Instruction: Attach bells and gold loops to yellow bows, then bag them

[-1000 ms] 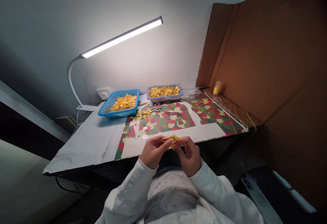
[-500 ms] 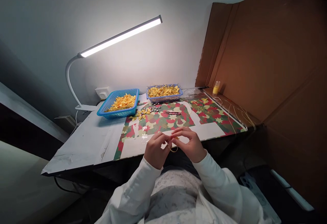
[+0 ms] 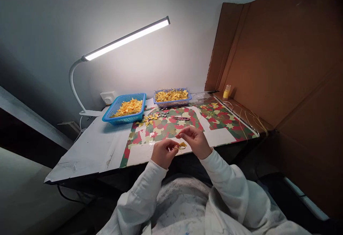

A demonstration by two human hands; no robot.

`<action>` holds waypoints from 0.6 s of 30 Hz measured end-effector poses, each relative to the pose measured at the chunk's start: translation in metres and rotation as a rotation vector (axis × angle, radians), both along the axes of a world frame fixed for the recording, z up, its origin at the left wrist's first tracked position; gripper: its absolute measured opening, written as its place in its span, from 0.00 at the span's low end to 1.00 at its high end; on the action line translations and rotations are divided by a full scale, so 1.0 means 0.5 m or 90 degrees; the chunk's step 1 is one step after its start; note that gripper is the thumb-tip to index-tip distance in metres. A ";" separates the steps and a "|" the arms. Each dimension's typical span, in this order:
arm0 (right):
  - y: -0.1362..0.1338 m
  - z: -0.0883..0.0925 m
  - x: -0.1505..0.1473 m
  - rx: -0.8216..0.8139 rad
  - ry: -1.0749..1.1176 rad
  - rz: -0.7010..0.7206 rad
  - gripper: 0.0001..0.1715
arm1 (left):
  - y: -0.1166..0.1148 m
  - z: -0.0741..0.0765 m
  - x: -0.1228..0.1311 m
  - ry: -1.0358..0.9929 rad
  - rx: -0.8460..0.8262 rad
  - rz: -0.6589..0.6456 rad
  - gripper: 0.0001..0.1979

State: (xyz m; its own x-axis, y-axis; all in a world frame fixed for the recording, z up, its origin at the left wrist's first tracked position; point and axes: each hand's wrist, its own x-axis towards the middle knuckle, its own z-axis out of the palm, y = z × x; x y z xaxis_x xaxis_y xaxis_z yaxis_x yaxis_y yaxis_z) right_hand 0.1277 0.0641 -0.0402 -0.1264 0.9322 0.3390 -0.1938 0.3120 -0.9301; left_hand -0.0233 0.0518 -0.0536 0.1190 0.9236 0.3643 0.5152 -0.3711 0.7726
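Pinched in the fingers of my left hand (image 3: 164,153) is a small yellow bow (image 3: 183,144) with a thin looped cord. Just above it and to the right, my right hand (image 3: 197,141) is closed in a pinch, apart from the left; a thin strand seems to run down from its fingertips, too fine to make out well. Beyond the hands, a pair of thread snips (image 3: 180,118) lies on the patterned sheet (image 3: 163,130). Several loose yellow bows (image 3: 148,120) and small silver bells (image 3: 164,113) lie to the left of the snips.
A blue basket (image 3: 107,119) of yellow bows stands at the back left, with a second basket (image 3: 173,103) of corded bows beside it. A lit lamp (image 3: 128,38) arches over the table. On the right are a small yellow bottle (image 3: 227,92) and a cardboard wall (image 3: 284,56).
My hands, together before, have come apart. My right hand has risen slightly from the left, and the bow with its loop now shows at my left fingertips.
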 end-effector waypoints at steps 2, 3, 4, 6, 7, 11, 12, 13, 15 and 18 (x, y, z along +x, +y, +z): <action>-0.001 0.000 -0.006 -0.024 0.001 0.026 0.10 | 0.002 -0.002 -0.002 -0.016 -0.027 0.001 0.05; -0.002 0.000 -0.009 -0.034 0.007 0.029 0.11 | 0.004 -0.004 -0.003 -0.023 -0.040 0.002 0.05; -0.002 0.001 -0.009 -0.044 0.020 0.027 0.12 | 0.005 -0.005 -0.004 -0.029 -0.052 0.002 0.05; 0.002 0.008 -0.007 -0.062 0.061 0.016 0.13 | 0.008 -0.010 -0.005 -0.041 -0.078 0.001 0.06; 0.005 0.014 -0.004 -0.070 0.081 0.010 0.14 | 0.010 -0.013 -0.005 -0.046 -0.091 0.001 0.06; 0.027 0.043 0.019 -0.059 0.130 -0.038 0.16 | 0.019 -0.028 -0.006 -0.063 -0.136 -0.010 0.05; 0.033 0.051 0.026 -0.048 0.137 -0.057 0.16 | 0.021 -0.032 -0.006 -0.067 -0.147 -0.015 0.05; 0.039 0.058 0.033 -0.036 0.143 -0.077 0.16 | 0.022 -0.036 -0.006 -0.070 -0.158 -0.020 0.05; 0.048 0.071 0.045 -0.014 0.152 -0.112 0.15 | 0.026 -0.042 -0.007 -0.076 -0.176 -0.028 0.05; 0.058 0.081 0.056 0.007 0.154 -0.139 0.15 | 0.031 -0.048 -0.009 -0.083 -0.194 -0.037 0.05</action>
